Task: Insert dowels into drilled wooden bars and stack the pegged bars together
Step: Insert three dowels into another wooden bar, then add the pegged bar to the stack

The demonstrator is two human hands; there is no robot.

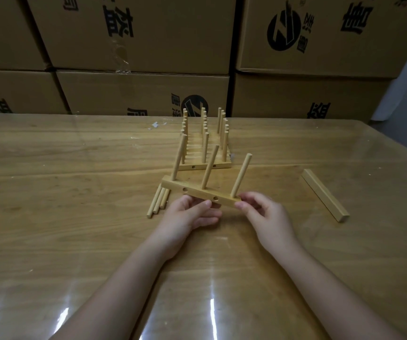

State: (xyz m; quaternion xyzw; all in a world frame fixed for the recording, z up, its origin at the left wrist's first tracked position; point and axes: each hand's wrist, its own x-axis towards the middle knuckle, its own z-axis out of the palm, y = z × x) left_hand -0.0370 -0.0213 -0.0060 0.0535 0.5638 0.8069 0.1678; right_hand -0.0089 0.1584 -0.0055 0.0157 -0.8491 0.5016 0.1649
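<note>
Behind the stack of pegged bars (204, 153), cardboard boxes (136, 33). Well right of the stack, a bare bar (325, 195) flat on the table (75, 168); near-left, loose dowels (158, 202) side by side. Just in front of the stack, a tilted bar with three dowels (197, 192), pinched mid-length by the left hand (187, 217), at its right end by the right hand (263, 214).

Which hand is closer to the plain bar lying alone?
Right. Both hands hold the pegged bar; the right hand is left of the plain bar, the left hand farther left.
</note>
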